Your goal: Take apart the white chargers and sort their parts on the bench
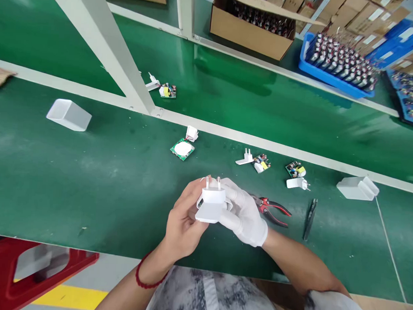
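Note:
Both my hands hold a white charger with a two-pin plug (211,207) over the front of the bench. Its pins point away from me. My bare left hand (185,222) is closed round its left side. On the right side, my right hand (246,217), in a white glove, grips it too. Part of the housing is hidden behind the plug piece and fingers. Just right of the glove lie red-and-black pliers (274,210), their jaws partly covered by the hand. Dark tweezers (310,219) lie farther right.
Beyond my hands lie circuit boards with white plug pieces (262,163), (296,169), (182,148). White housings lie at left (72,115) and right (357,188). A metal frame post (105,43) rises from the bench (100,169). A blue tray (338,78) and cardboard box (251,34) hold many parts.

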`<state>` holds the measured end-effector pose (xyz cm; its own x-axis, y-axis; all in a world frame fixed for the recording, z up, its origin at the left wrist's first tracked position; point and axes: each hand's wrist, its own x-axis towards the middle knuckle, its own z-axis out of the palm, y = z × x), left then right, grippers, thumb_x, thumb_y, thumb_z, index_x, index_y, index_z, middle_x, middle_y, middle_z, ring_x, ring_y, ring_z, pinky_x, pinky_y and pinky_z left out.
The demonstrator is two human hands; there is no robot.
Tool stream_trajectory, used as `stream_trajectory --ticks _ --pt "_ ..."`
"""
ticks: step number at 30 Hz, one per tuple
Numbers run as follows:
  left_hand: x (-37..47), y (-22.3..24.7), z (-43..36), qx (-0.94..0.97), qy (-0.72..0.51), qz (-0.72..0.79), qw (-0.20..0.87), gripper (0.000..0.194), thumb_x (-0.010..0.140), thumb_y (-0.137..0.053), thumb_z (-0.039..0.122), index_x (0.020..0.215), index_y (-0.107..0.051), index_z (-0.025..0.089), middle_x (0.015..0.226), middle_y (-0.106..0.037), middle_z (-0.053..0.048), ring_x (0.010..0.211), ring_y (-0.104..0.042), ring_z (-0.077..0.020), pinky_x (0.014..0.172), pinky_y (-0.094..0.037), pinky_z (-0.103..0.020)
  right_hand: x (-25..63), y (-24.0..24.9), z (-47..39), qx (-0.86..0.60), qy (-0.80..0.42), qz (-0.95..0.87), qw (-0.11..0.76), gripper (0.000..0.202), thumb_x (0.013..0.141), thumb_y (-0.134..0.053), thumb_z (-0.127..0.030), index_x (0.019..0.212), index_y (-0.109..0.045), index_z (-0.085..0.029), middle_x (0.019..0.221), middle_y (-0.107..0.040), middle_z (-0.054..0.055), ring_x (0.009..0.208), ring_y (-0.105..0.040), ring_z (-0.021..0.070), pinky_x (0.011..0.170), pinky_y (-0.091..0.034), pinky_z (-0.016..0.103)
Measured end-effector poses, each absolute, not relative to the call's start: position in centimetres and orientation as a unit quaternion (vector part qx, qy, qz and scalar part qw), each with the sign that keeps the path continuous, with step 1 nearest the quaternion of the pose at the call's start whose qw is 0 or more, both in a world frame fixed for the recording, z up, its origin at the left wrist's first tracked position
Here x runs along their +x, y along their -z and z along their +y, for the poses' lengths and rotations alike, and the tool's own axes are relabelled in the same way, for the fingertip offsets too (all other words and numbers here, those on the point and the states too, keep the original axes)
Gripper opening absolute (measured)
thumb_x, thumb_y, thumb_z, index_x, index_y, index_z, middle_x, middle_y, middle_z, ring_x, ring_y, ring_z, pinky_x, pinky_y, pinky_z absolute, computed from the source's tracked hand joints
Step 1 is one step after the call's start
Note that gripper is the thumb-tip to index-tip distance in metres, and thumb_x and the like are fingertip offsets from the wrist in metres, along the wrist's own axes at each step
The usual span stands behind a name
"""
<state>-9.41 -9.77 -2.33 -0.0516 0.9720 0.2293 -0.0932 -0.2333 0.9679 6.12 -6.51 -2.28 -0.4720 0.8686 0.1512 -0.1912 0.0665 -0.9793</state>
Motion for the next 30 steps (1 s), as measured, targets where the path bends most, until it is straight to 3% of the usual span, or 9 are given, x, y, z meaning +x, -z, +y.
stream_trajectory --ticks 8,12,14,16,18,20,23,26,30 --pt "-9.2 3.5 -9.7 0.49 -0.566 0.459 0.478 0.041 0.091 -0.061 0.021 0.132 -0.062 0.03 0.133 -0.065 -0.007 0.124 -0.06 -0.0237 0.102 -0.05 -0.032 5.7 2.6 -6.6 -0.33 -0.657 -0.533 0.42 0.039 0.085 -0.072 -0.037 0.124 -0.066 -0.034 0.093 -0.048 0.001 0.068 -0.049 0.0095 0.062 -0.047 0.026" --pt "-10.1 2.5 -10.4 0.448 -0.522 0.518 0.509 0.038 0.094 -0.057 0.034 0.131 -0.063 0.023 0.132 -0.066 -0.008 0.115 -0.065 -0.0231 0.095 -0.053 -0.03 5.9 1.6 -6.6 -0.345 -0.663 -0.591 0.305 0.05 0.093 -0.058 -0.047 0.139 -0.053 -0.025 0.095 -0.056 0.003 0.078 -0.058 0.0132 0.075 -0.055 0.031" --pt "-11.3 2.2 -11.3 0.452 -0.472 0.563 0.506 0.041 0.096 -0.054 0.039 0.13 -0.063 0.021 0.128 -0.068 -0.009 0.112 -0.065 -0.024 0.094 -0.053 -0.032 6.1 1.2 -7.1 -0.374 -0.553 -0.699 0.256 0.054 0.094 -0.056 -0.05 0.141 -0.049 -0.024 0.107 -0.062 0.007 0.093 -0.062 0.0188 0.087 -0.055 0.037" --pt "-12.6 2.4 -12.4 0.478 -0.425 0.597 0.485 0.041 0.098 -0.048 0.04 0.133 -0.059 0.021 0.127 -0.068 -0.009 0.112 -0.064 -0.0241 0.097 -0.051 -0.035 6.0 1.4 -8.1 -0.409 -0.362 -0.798 0.254 0.054 0.091 -0.06 -0.05 0.138 -0.051 -0.024 0.118 -0.062 0.012 0.104 -0.063 0.0252 0.092 -0.054 0.043" --pt "-13.7 3.1 -13.4 0.529 -0.388 0.616 0.436 0.04 0.1 -0.044 0.037 0.135 -0.056 0.022 0.13 -0.065 -0.009 0.118 -0.059 -0.0251 0.104 -0.045 -0.039 5.6 2.2 -9.3 -0.393 -0.205 -0.859 0.256 0.05 0.091 -0.063 -0.043 0.135 -0.053 -0.023 0.123 -0.062 0.015 0.11 -0.062 0.0288 0.092 -0.054 0.044" --pt "-14.5 4.0 -14.2 0.582 -0.35 0.632 0.373 0.039 0.1 -0.042 0.034 0.135 -0.055 0.023 0.132 -0.063 -0.01 0.127 -0.049 -0.0284 0.11 -0.036 -0.046 4.7 3.4 -10.3 -0.334 -0.148 -0.904 0.221 0.042 0.093 -0.06 -0.033 0.133 -0.054 -0.021 0.125 -0.062 0.017 0.114 -0.061 0.0291 0.092 -0.055 0.043" --pt "-15.2 4.7 -14.5 0.625 -0.295 0.646 0.325 0.041 0.101 -0.04 0.033 0.14 -0.051 0.023 0.142 -0.056 -0.011 0.133 -0.037 -0.033 0.109 -0.03 -0.054 2.9 5.5 -10.8 -0.314 -0.131 -0.923 0.181 0.035 0.096 -0.055 -0.025 0.13 -0.056 -0.018 0.132 -0.059 0.019 0.114 -0.062 0.0287 0.088 -0.056 0.04" --pt "-16.3 4.6 -14.5 0.653 -0.288 0.61 0.345 0.043 0.102 -0.037 0.032 0.142 -0.049 0.025 0.153 -0.044 -0.01 0.136 -0.036 -0.0324 0.109 -0.032 -0.054 1.6 6.5 -10.1 -0.34 -0.135 -0.915 0.171 0.031 0.097 -0.051 -0.022 0.127 -0.058 -0.02 0.137 -0.057 0.018 0.107 -0.066 0.0278 0.081 -0.057 0.037" --pt "-18.8 4.6 -14.9 0.592 -0.374 0.617 0.359 0.044 0.103 -0.033 0.035 0.138 -0.054 0.02 0.148 -0.051 -0.011 0.136 -0.043 -0.0283 0.113 -0.035 -0.049 1.8 5.2 -9.8 -0.344 -0.239 -0.892 0.17 0.027 0.094 -0.057 -0.027 0.119 -0.066 -0.029 0.117 -0.069 0.01 0.093 -0.07 0.0253 0.072 -0.058 0.033"
